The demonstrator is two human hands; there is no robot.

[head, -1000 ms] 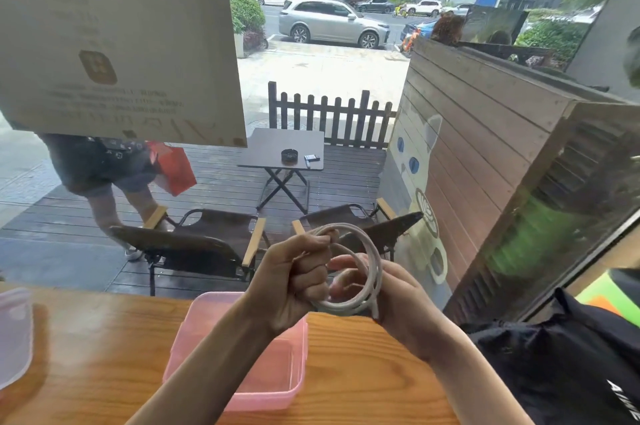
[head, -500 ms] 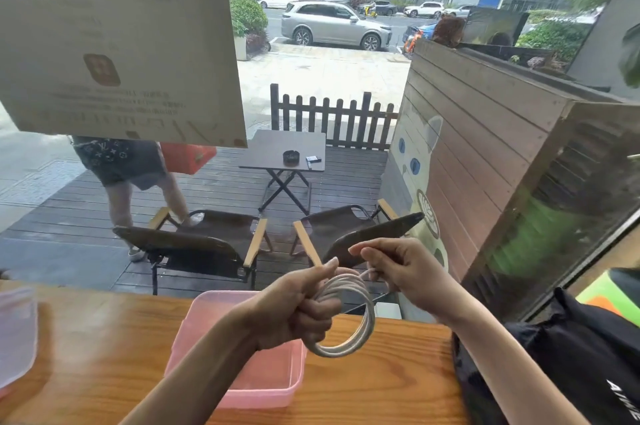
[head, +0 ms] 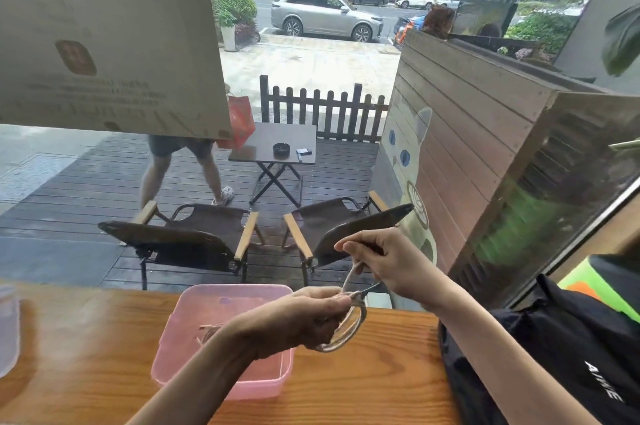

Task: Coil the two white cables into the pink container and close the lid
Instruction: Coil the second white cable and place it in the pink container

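My left hand [head: 304, 319] grips a coiled white cable [head: 349, 331] just right of the open pink container [head: 194, 307], above the wooden counter. My right hand [head: 384, 260] is raised above the coil and pinches the cable's loose end, which runs down to the coil. Inside the pink container lies another pale cable [head: 209, 331], partly hidden by my left forearm. At the far left edge sits a translucent lid [head: 7, 331], only partly in view.
The wooden counter [head: 86, 355] runs along a window. A black bag [head: 571, 355] lies on the right end of the counter, close to my right arm. Outside are two chairs [head: 194, 237], a small table and a person walking past.
My right hand rose and pulled the cable's end upward from the coil. My left hand lowered slightly with the coil. The person outside walked to the right.
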